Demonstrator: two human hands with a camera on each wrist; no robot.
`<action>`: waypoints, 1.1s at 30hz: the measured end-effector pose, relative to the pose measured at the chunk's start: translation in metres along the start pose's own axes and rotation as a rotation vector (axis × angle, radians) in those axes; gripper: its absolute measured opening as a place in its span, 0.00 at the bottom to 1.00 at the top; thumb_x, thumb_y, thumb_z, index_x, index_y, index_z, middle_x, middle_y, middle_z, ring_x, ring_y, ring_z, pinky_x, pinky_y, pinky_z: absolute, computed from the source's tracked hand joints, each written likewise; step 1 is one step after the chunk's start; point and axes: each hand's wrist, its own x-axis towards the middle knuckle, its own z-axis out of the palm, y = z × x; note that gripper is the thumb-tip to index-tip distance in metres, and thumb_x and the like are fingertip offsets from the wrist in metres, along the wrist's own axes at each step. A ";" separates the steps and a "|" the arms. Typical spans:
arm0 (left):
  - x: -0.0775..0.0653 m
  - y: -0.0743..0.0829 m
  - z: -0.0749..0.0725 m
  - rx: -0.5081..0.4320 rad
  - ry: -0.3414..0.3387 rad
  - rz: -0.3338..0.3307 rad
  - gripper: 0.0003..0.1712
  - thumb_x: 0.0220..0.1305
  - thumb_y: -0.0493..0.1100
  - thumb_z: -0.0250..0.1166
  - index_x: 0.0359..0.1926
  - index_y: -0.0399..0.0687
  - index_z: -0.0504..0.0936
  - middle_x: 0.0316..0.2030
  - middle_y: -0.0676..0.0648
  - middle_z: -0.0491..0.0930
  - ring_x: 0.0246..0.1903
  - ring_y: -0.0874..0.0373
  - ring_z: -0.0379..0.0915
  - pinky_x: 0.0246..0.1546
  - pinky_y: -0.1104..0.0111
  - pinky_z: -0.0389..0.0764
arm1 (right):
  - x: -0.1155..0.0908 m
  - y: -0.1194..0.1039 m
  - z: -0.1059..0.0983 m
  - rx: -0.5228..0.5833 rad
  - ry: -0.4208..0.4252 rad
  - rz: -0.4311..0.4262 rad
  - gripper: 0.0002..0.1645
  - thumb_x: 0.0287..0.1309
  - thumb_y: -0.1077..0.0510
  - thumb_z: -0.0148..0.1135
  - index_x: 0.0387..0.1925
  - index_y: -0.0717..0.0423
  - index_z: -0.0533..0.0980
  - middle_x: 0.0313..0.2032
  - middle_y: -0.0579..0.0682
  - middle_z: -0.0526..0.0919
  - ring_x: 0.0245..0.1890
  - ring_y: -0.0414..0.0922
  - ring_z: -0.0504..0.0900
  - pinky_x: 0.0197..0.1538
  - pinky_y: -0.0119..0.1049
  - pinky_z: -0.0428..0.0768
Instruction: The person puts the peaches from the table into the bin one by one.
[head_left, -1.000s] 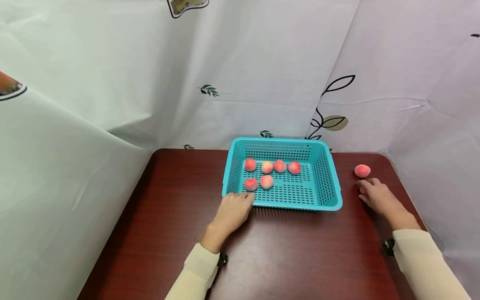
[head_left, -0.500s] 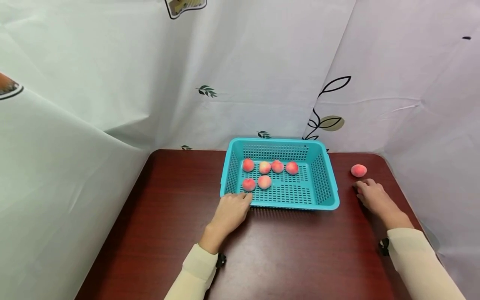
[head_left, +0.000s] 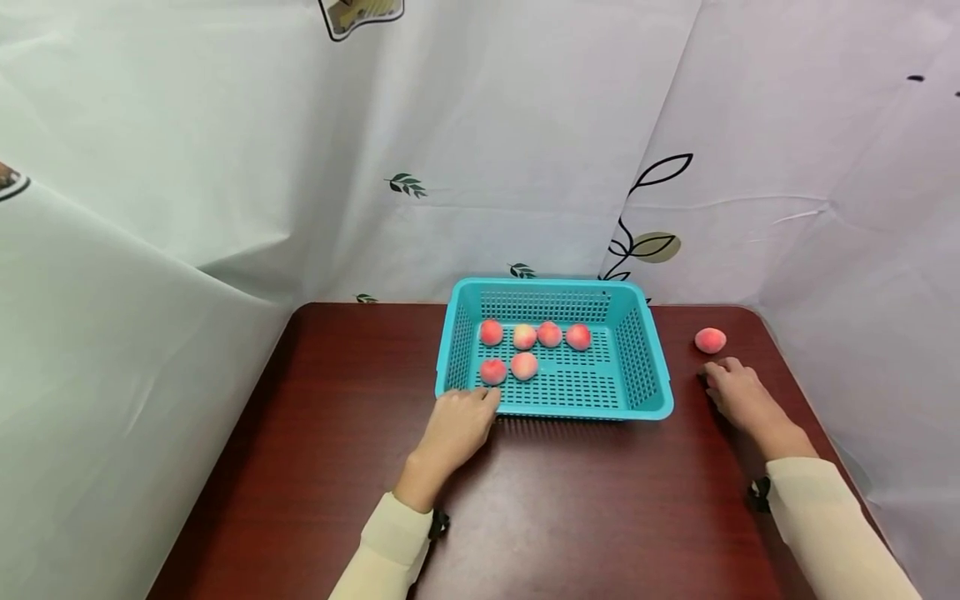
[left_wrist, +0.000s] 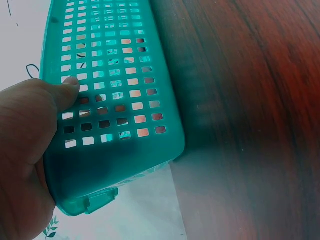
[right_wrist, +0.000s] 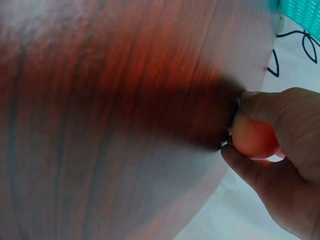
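Note:
A turquoise perforated basket (head_left: 558, 412) stands on the table with several peaches (head_left: 524, 366) on its floor. At its front left rim is my left hand (head_left: 459, 423); in the left wrist view the thumb (left_wrist: 65, 94) lies against the basket's outer wall. To the right of the basket, my right hand (head_left: 742, 398) grips a peach (right_wrist: 255, 136) between thumb and fingers, low at the tabletop. That peach is hidden under the hand in the head view. Another peach (head_left: 709, 340) lies on the table just beyond the right hand.
The dark red-brown wooden table (head_left: 600, 517) has rounded back corners. White cloth (head_left: 495, 150) with leaf prints hangs behind it and along both sides. The basket sits close to the table's back edge.
The head view has shifted slightly, so everything sits a little further left. Peach colour showed by the right fingertips a second ago; now the hand covers it. The left hand stays on the rim.

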 end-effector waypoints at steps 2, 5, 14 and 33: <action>-0.001 0.000 0.001 0.005 -0.032 -0.007 0.17 0.70 0.35 0.54 0.22 0.52 0.69 0.15 0.55 0.57 0.16 0.65 0.41 0.22 0.73 0.41 | -0.001 0.001 0.001 0.005 0.021 -0.018 0.13 0.58 0.71 0.66 0.44 0.66 0.74 0.43 0.74 0.73 0.39 0.71 0.76 0.44 0.66 0.77; -0.003 0.001 0.002 0.007 -0.053 -0.010 0.16 0.68 0.35 0.57 0.22 0.52 0.69 0.15 0.54 0.58 0.15 0.64 0.43 0.23 0.73 0.40 | -0.003 0.001 -0.001 0.021 0.028 -0.026 0.13 0.58 0.71 0.67 0.43 0.66 0.73 0.43 0.74 0.73 0.39 0.70 0.76 0.44 0.66 0.77; -0.002 0.001 -0.003 -0.009 0.074 0.008 0.18 0.70 0.34 0.47 0.21 0.52 0.67 0.15 0.55 0.57 0.18 0.67 0.35 0.21 0.73 0.41 | -0.002 -0.010 -0.017 0.040 0.183 -0.115 0.21 0.53 0.73 0.71 0.47 0.67 0.74 0.44 0.75 0.74 0.40 0.70 0.78 0.43 0.67 0.78; 0.000 -0.001 0.001 -0.008 0.055 0.007 0.21 0.72 0.34 0.39 0.22 0.50 0.69 0.14 0.53 0.63 0.14 0.65 0.44 0.22 0.74 0.40 | 0.022 -0.053 -0.067 0.073 0.358 -0.251 0.22 0.49 0.74 0.75 0.46 0.65 0.78 0.47 0.68 0.76 0.45 0.64 0.78 0.44 0.60 0.78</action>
